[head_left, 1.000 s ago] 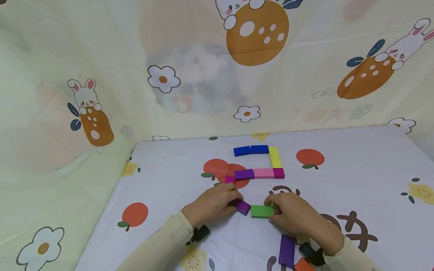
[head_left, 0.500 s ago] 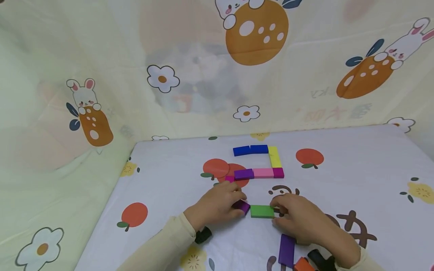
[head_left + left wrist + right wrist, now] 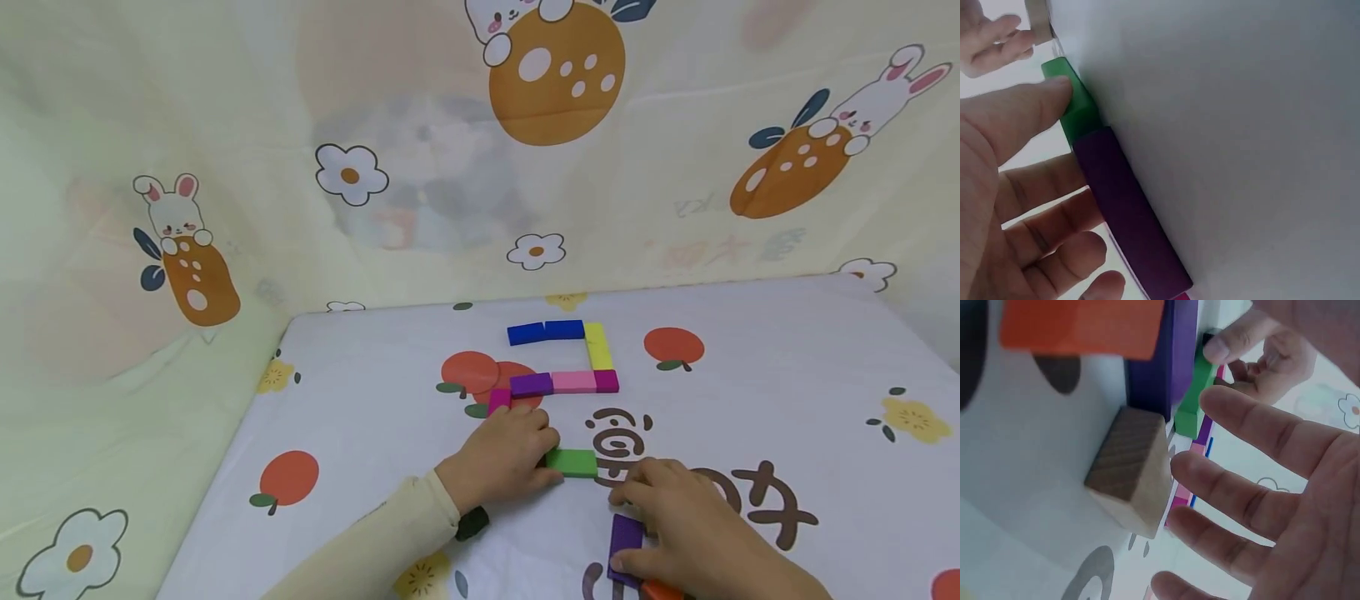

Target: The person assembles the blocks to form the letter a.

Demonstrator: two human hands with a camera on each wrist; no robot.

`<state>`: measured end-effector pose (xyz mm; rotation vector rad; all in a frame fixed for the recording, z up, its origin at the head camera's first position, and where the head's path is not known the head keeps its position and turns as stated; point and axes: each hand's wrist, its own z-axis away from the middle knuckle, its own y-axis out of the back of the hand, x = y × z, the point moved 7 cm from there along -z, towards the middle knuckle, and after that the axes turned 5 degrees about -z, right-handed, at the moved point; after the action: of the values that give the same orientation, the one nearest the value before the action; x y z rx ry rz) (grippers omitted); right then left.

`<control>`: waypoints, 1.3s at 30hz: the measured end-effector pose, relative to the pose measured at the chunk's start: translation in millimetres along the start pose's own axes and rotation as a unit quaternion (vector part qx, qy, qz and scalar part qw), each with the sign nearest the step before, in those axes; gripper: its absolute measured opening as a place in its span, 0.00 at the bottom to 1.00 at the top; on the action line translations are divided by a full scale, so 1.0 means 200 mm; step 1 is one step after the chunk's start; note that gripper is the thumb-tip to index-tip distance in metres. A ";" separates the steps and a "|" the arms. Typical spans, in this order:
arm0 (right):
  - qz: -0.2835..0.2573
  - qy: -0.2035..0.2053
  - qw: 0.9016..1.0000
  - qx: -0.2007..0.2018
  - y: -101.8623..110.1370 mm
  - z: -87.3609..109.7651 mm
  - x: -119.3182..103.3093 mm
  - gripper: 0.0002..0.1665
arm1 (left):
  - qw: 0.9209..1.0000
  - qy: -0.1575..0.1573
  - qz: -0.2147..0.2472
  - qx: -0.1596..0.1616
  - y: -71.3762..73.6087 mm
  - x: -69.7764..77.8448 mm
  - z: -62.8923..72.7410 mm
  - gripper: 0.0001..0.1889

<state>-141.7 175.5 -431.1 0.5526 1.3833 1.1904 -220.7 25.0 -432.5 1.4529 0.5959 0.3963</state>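
My left hand [image 3: 502, 458] pinches the left end of a green block [image 3: 573, 463], its thumb on the near side and fingers across. A dark purple block [image 3: 1132, 212] meets the green one end to end; the hand covers most of it in the head view. Just beyond the fingers lies a magenta block [image 3: 498, 402]. My right hand [image 3: 693, 521] hovers with spread fingers over a purple block [image 3: 626, 533], thumb at its near end; contact is unclear. An orange block [image 3: 662, 590] and a plain wooden block [image 3: 1129, 469] lie beside that purple one.
Farther back, a line of blocks runs through purple [image 3: 531, 384], pink [image 3: 573, 382] and magenta [image 3: 607, 381], up a yellow block [image 3: 598, 346], then along two blue blocks [image 3: 564, 330]. A printed cloth covers the table [image 3: 360, 400]; a patterned curtain [image 3: 420, 275] hangs behind.
My right hand has let go of the green block and moved down and right to the loose purple block. My left hand has slid right along the purple block onto the green one's end.
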 end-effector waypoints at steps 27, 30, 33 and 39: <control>0.045 -0.002 0.999 -0.002 -0.03 -0.04 -0.02 0.39 | 1.000 0.017 0.007 0.006 0.00 0.00 0.00 0.20; 0.045 0.000 0.999 0.012 0.00 -0.07 -0.01 0.39 | 1.000 0.015 0.007 0.008 0.00 0.00 0.00 0.20; 0.040 0.007 0.999 0.030 0.04 -0.12 0.00 0.37 | 1.000 0.015 0.011 0.005 0.00 0.00 -0.01 0.19; 0.007 0.008 1.000 0.026 0.09 -0.21 0.03 0.32 | 1.000 0.015 0.021 -0.001 -0.01 -0.01 -0.01 0.19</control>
<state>-186.7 173.5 -425.3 0.5913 1.4296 1.1764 -223.0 25.5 -434.6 1.4620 0.5908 0.4523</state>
